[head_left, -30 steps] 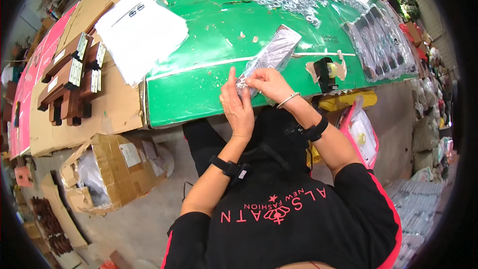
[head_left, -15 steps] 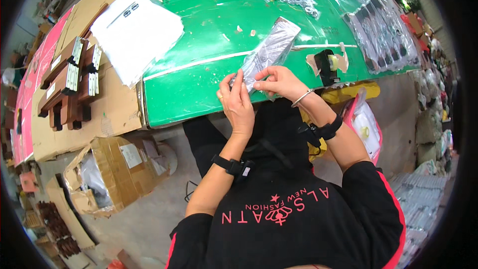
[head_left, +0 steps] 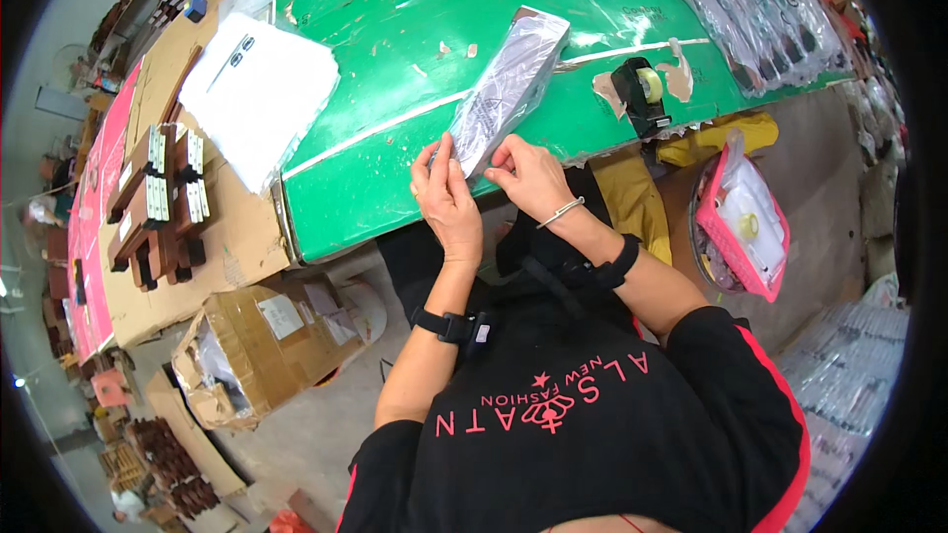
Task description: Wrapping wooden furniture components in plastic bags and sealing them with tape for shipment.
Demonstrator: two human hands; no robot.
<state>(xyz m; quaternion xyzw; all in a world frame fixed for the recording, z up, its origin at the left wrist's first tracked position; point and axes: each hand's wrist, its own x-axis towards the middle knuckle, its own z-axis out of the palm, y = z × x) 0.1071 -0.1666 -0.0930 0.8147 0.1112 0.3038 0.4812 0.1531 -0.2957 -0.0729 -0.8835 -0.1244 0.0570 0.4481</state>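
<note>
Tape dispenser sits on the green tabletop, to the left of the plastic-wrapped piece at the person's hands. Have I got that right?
Not quite: the head view shows the tape dispenser to the right of the plastic-wrapped piece, not the left. It does sit on the green tabletop, and the wrapped piece is at the left hand and right hand.

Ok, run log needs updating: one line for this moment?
left fingers: at wrapped packet, near end; right fingers: same end; tape dispenser: right of packet

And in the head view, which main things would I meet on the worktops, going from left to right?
Stacked brown pieces, white sheets, package in clear plastic, black tape dispenser, plastic-wrapped bundle of dark pieces.
</note>
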